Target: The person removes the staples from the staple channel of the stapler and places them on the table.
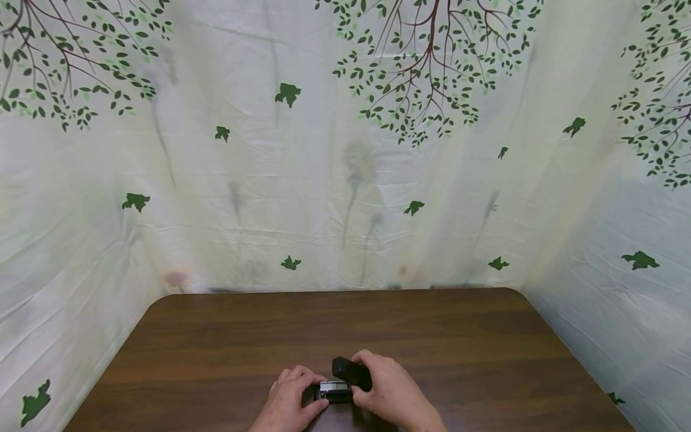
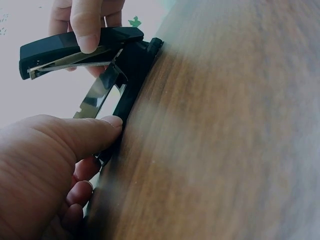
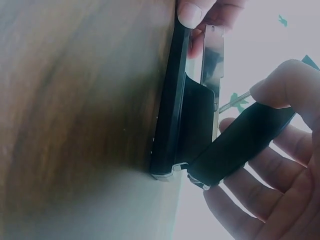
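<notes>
**A:** ok so what's actually in the hands here?

**B:** a black stapler (image 1: 339,396), sitting on the near part of the brown wood counter (image 1: 227,342), about the middle side to side. It's opened right up.

**A:** opened how?

**B:** the top arm (image 2: 55,49) is swung up off the metal magazine (image 2: 96,94), and the magazine is tilted up off the base (image 3: 169,105) too. You can see a thin coil spring (image 2: 90,64) along the underside of the arm. Hinge end is on the right.

**A:** and who's holding what?

**B:** left hand (image 1: 288,401) grips the front end of the base, thumb on one side, fingers curled on the other. Right hand (image 1: 393,393) has its fingers closed around the top arm, thumb on one side of it there as well.

**A:** what's behind it all?

**B:** pale creased cloth (image 1: 313,180), printed with leafy branches (image 1: 430,54) up top and loose green leaves (image 1: 288,94) scattered lower down.
</notes>
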`<state>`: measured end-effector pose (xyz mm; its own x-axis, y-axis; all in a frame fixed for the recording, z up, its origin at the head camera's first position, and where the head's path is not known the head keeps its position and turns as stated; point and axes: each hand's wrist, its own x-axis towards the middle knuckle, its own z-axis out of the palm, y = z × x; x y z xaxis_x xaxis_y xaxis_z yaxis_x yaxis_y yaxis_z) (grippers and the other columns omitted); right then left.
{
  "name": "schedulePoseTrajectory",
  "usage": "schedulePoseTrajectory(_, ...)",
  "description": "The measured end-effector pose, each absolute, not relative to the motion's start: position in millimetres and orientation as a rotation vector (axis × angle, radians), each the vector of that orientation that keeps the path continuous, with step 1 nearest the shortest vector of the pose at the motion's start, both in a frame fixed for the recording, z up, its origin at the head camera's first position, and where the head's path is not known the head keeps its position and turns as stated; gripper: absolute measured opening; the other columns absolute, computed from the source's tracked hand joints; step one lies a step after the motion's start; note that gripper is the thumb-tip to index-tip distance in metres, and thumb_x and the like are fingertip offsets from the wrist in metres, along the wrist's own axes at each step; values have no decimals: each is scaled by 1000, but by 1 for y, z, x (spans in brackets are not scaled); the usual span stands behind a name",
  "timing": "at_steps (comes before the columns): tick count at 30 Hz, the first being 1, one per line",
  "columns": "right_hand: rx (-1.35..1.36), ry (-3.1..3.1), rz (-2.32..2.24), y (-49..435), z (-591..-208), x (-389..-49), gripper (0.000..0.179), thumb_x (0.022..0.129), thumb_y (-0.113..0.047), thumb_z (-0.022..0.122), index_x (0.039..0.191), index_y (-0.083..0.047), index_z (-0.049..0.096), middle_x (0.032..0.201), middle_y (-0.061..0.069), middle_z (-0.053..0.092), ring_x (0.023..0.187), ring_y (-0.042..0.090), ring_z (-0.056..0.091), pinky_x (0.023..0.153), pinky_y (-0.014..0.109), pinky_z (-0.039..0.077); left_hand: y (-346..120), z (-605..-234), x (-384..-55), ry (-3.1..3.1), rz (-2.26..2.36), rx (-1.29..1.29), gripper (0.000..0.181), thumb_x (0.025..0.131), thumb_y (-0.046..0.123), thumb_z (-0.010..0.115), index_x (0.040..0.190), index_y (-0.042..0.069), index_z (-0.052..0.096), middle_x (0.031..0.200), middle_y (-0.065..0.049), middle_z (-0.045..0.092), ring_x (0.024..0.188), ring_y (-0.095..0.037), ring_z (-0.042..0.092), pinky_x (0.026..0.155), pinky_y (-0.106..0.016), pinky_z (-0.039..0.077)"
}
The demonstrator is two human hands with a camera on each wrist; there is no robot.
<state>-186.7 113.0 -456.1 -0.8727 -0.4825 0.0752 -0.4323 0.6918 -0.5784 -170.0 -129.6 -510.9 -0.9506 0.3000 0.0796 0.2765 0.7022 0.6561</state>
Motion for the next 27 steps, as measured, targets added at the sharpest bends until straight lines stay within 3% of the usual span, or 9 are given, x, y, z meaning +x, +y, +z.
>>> schedulePoseTrajectory(27, -710, 2829, -955, 119, -454, -191, 33, 82, -26, 80, 112, -24, 66, 101, -10, 70, 83, 2, 59, 76, 29, 51, -127, -511, -164, 2998, 1084, 520, 28, 83, 40, 84, 108, 32, 72, 103, 15, 61, 98, -14, 51, 84, -41, 41)
